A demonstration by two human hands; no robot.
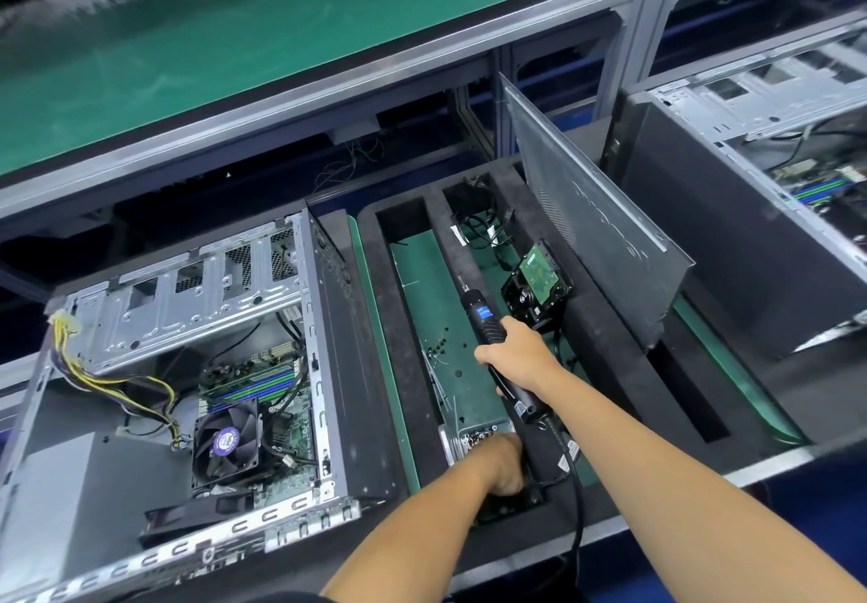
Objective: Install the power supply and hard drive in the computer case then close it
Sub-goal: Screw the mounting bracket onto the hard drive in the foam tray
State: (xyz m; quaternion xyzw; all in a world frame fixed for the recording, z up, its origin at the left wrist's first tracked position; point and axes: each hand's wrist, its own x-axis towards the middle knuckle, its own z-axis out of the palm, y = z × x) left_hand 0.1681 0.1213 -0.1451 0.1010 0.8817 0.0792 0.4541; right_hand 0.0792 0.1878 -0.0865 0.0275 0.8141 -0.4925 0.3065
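Note:
The open computer case lies on its side at the left, showing its motherboard and a black fan. A bundle of yellow and black wires runs across its inside. The hard drive, green board up, sits in a black foam tray to the case's right. My right hand grips a black electric screwdriver above the tray, tip pointing away from me. My left hand reaches into a small metal dish of screws at the tray's near end; its fingertips are hidden.
The grey side panel leans upright against the tray's right side. A second open case stands at the far right. Loose black cables lie in the tray's far compartment. A green-topped shelf overhangs the back.

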